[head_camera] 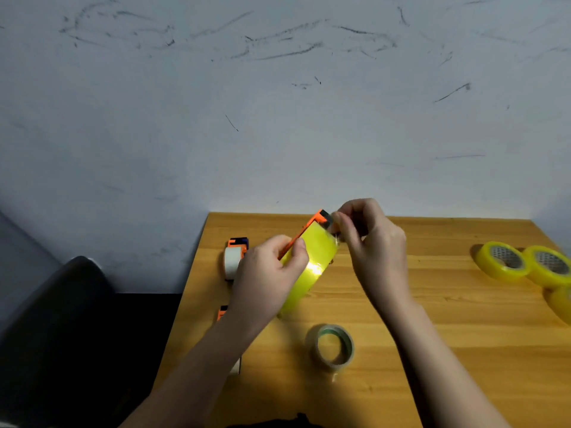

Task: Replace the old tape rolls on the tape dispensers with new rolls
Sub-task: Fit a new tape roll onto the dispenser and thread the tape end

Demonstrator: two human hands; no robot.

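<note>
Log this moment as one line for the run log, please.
left hand: holds orange dispenser with yellow roll | right hand: pinching at dispenser's head end | old roll: on table

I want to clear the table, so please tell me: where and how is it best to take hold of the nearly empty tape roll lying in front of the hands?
Probably by its ring wall. The nearly empty tape roll lies flat on the table with its open core facing up, apart from other things. Come from above, one finger inside the core and the thumb outside the near rim, then pinch. A loose tape end seems to trail at its near side, so lift slowly.
</note>
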